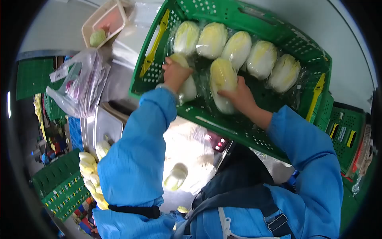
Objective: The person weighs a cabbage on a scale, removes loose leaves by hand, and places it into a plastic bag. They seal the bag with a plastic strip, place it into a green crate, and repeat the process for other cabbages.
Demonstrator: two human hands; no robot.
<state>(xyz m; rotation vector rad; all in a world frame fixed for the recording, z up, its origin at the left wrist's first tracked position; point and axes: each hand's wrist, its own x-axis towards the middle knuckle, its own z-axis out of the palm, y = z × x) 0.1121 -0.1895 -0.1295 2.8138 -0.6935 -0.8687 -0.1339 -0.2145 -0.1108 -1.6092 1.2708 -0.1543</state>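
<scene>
A green plastic crate [207, 121] with yellow side clips holds several napa cabbages in clear wrap. Five wrapped cabbages, such as this napa cabbage [211, 40], make a row along the far wall. My left hand [177, 74] is closed on a wrapped napa cabbage [188, 89] in the crate's near left part. My right hand [240, 97] grips another wrapped napa cabbage [223, 75] just to the right of it, thumb across its front. The undersides of both held cabbages are hidden.
Left of the crate are a pile of clear plastic bags [85, 79] and a beige tub [104, 24] with a round green vegetable. A loose cabbage [176, 177] lies below on a bright surface. Stacked cabbages [90, 175] stand at lower left, green crates [346, 131] at right.
</scene>
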